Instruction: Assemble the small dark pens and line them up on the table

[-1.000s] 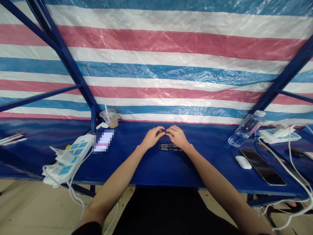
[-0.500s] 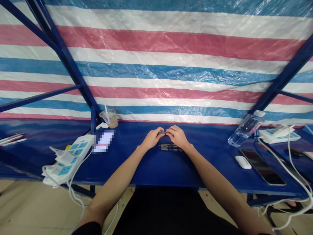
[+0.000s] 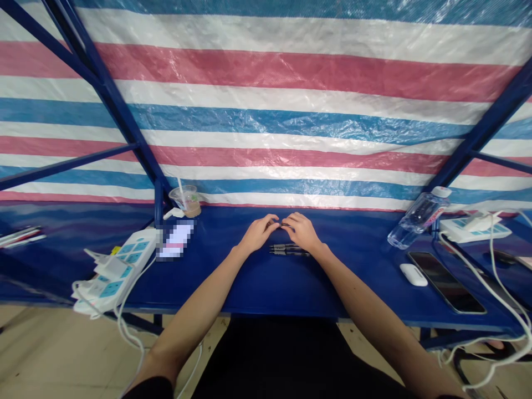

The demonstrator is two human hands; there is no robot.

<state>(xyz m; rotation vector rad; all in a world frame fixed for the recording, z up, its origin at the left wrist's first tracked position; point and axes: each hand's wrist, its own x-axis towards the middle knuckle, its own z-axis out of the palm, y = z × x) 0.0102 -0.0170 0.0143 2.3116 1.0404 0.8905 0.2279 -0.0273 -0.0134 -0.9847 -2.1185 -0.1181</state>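
My left hand [image 3: 258, 233] and my right hand [image 3: 302, 230] meet above the far part of the blue table [image 3: 266, 282]. Their fingertips pinch a small, thin dark object [image 3: 279, 224], mostly hidden by my fingers, so I cannot tell exactly what it is. Just below my hands, several black pens [image 3: 290, 250] lie side by side on the table, not touching my hands.
A plastic cup with a straw [image 3: 185, 200] and a pixelated white item [image 3: 177, 240] stand left, beside a white power strip [image 3: 116, 271]. To the right are a water bottle [image 3: 419, 219], white earbud case [image 3: 413, 275], smartphone [image 3: 446, 282], another power strip [image 3: 474, 228] and white cables [image 3: 494, 282].
Both hands stay in nearly the same place. Their fingers shift slightly around the small dark object, and the pens on the table have not moved.
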